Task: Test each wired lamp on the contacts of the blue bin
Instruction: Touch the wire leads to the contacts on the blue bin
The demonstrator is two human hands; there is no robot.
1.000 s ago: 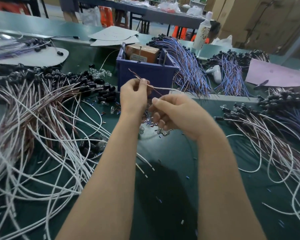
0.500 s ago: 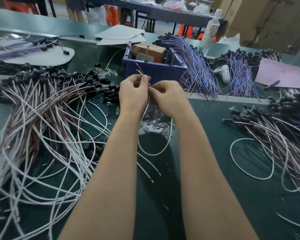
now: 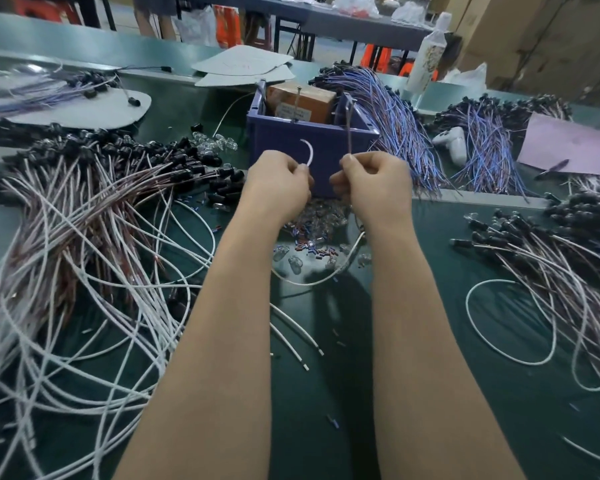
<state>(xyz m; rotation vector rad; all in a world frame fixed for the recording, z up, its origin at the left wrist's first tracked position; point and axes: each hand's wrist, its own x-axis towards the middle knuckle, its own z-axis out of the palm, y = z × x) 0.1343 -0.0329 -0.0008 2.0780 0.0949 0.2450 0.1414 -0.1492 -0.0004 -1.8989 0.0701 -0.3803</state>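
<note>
Fig.: one test cycle, mid-way, head view. I see both forearms reach to the blue bin (image 3: 291,136), which stands at the centre-back of the green mat (image 3: 326,410).

Hands: my left hand (image 3: 278,183) is curled, thumb and forefinger pinching the white lead (image 3: 308,152); its free end arcs up in front of the bin wall. The right hand (image 3: 374,183) is likewise curled, pinching the brown lead (image 3: 349,133), which rises straight toward the bin's rim. Both belong, I judge, to one wired lamp. A slack white loop (image 3: 312,282) hangs below the wrists; the lamp body is hidden, approx. behind the hands.

Progress: leads are separated and raised, but I can't tell whether either touches a contact yet. An upright metal pin (image 3: 297,98) shows in the bin, in front of a brown box (image 3: 316,98). No glow is visible. Which pile is tested vs. untested I can't tell. There is a big tangle on the left (image 3: 84,209), another on the right (image 3: 551,258), and a blue-purple bundle (image 3: 388,109) beside the bin, so I judge much work remains.

Materials: leads are thin, flexible, matt-sleeved, white or reddish-brown. Holders are black, cylindrical, prob. plastic. Loose bulbs (image 3: 321,216) are clear glass, rounded, and lie with tiny coloured sleeves (image 3: 312,249). The bin is rigid moulded plastic.
</note>
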